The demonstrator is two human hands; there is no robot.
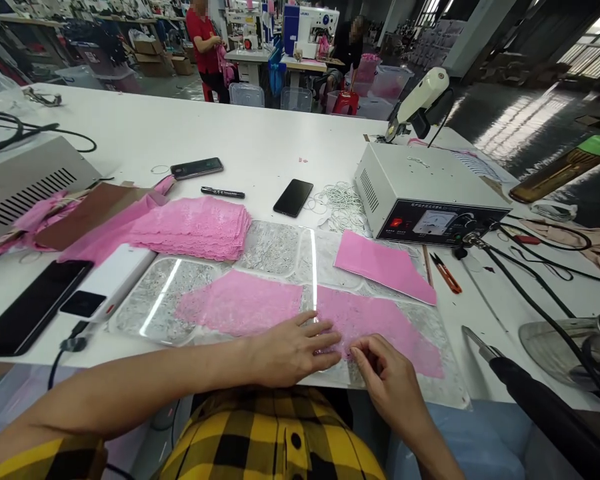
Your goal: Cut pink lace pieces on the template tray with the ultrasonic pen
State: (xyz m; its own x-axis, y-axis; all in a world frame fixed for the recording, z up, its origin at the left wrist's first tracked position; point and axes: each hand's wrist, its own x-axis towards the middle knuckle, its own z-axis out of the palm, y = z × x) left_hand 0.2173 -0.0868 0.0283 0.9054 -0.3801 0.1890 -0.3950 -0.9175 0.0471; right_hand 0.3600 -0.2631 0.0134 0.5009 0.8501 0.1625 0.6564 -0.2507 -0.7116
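Note:
My left hand [297, 350] lies flat with its fingers spread, its fingertips on the inner ends of two thin pink fabric pieces. The left fabric piece [245, 303] and the right fabric piece [385, 327] lie end to end on a clear plastic sheet [273, 247] with a speckled surface beneath. Thumb and forefinger of my right hand [387, 373] are pinched together at the lower inner edge of the right piece. Behind it rests a stiff pink panel [385, 265]. To the left, a stack of pink lace pieces [195, 227] sits on the table.
A grey control box [430, 183] with cables stands at the right. Nearer are orange snips [446, 272], a black-handled tool [530, 393] and a glass jar [555, 347]. Phones [293, 198], a marker [223, 193] and a white power bank [107, 283] lie about. Two people work beyond.

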